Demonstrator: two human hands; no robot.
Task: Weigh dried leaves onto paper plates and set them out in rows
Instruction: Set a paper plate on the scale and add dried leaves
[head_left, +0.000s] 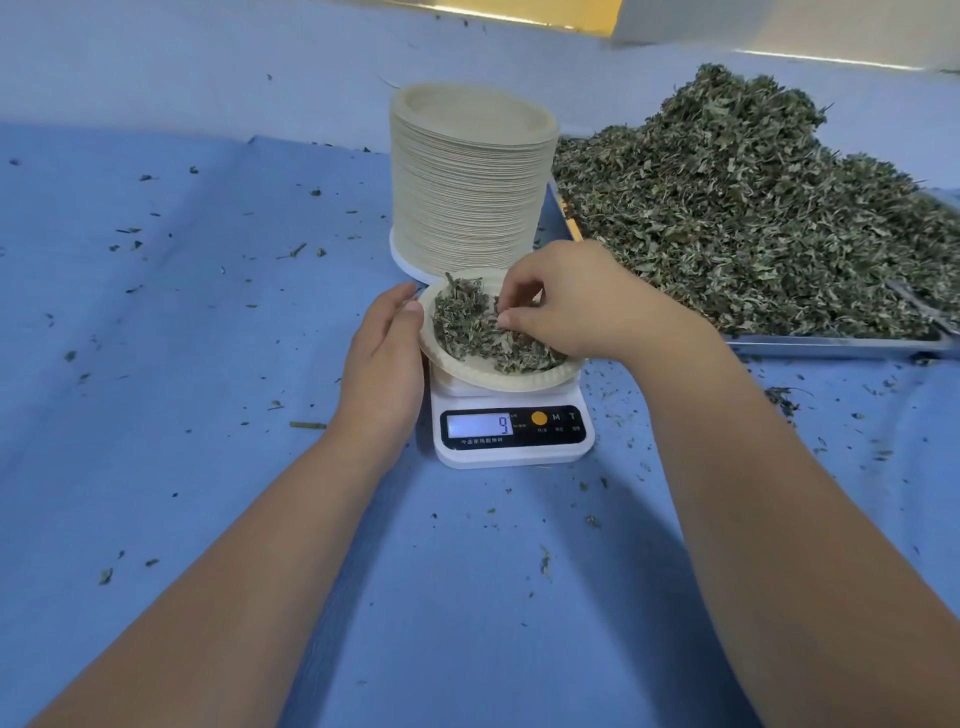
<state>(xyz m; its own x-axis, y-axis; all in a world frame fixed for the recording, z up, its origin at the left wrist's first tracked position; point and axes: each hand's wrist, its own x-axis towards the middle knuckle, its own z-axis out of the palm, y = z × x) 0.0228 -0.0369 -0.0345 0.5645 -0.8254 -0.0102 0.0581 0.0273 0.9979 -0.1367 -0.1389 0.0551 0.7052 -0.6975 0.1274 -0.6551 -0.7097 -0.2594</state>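
A paper plate (470, 376) holding dried leaves (465, 327) rests on a white digital scale (511, 431) whose display reads 9. My left hand (384, 358) touches the plate's left rim with its fingertips. My right hand (566, 306) hovers over the plate, its fingers pinching bits of the leaves. A tall stack of paper plates (467, 182) stands just behind the scale. A large heap of dried leaves (753, 208) fills a metal tray (831, 345) to the right.
A blue cloth (208, 364) covers the table, dotted with stray leaf fragments. The tray's front edge lies right of the scale. A white wall base and a yellow strip (519, 10) run along the back.
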